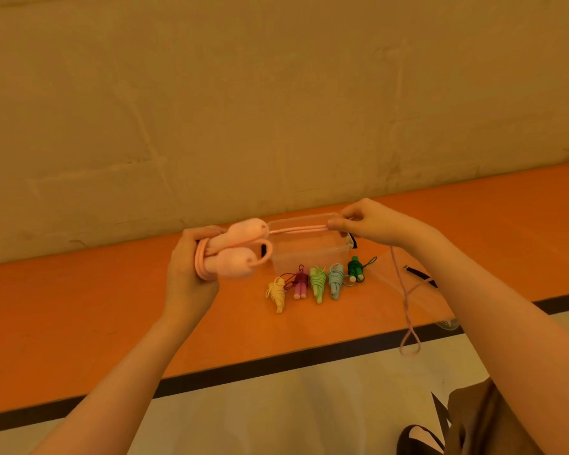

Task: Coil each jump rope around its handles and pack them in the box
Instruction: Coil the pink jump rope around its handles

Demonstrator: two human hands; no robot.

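My left hand (191, 267) clasps the pink handles (235, 249); my right hand (363, 221) pinches their rope (298, 229) taut across the clear box (309, 254), blurring its rim. Five coiled ropes (317, 279) lie below on the bench (112, 307)

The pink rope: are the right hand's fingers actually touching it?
Touching. The head view shows the right hand pinching the taut pink rope between thumb and fingers.

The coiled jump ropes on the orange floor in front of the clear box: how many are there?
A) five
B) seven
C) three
A: five coiled jump ropes lie in a row before the clear box: yellow, pink, light green, light blue, dark green.
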